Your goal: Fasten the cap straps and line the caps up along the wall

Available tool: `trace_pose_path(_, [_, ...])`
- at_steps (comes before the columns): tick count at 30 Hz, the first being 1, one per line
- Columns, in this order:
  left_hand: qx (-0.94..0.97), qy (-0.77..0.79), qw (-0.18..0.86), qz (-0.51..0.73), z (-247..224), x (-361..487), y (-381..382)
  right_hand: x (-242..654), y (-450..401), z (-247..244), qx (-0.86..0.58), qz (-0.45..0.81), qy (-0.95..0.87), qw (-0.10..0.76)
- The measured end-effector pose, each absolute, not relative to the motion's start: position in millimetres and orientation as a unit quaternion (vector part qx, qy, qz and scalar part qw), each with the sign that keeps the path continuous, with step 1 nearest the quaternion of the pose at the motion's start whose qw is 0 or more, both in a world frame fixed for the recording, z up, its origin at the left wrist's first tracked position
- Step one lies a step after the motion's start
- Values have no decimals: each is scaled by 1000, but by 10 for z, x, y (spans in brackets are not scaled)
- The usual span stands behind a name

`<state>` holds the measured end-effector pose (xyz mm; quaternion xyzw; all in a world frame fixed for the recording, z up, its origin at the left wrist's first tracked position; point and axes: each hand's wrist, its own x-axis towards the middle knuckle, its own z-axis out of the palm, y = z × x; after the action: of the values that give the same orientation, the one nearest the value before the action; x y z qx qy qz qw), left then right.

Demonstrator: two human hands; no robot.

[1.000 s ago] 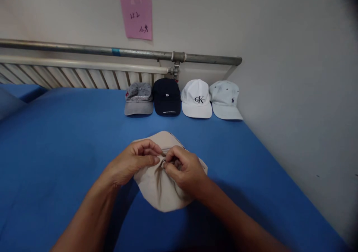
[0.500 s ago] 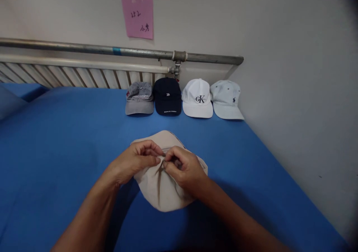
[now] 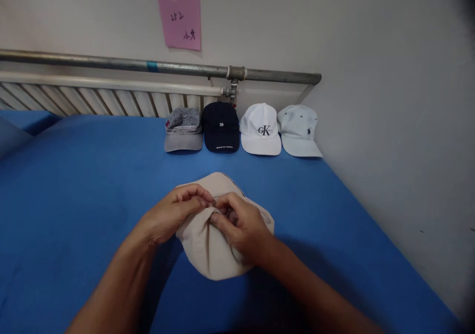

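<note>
Over the blue surface (image 3: 92, 200), our left hand (image 3: 168, 217) and right hand (image 3: 245, 227) pinch the beige cap (image 3: 218, 260), grip just shifted, work seemingly unfinished.

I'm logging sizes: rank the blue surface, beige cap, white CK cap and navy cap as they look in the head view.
Blue surface
Beige cap, nearer the camera
White CK cap and navy cap: too alike to rank
</note>
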<state>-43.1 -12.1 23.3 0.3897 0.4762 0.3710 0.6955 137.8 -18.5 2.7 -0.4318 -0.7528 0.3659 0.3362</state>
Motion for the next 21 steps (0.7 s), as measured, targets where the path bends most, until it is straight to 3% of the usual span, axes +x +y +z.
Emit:
trace_pose_path(10, [456, 377, 757, 278, 145, -624, -104, 1537, -69, 172, -336, 535, -720, 287])
trace_pose_path(15, [511, 359, 757, 192, 75, -604, -78, 1544, -82, 152, -319, 477, -769, 281])
trace_pose_path(21, [518, 360, 746, 215, 55, -597, -63, 1553, -86, 125, -304, 462, -787, 273])
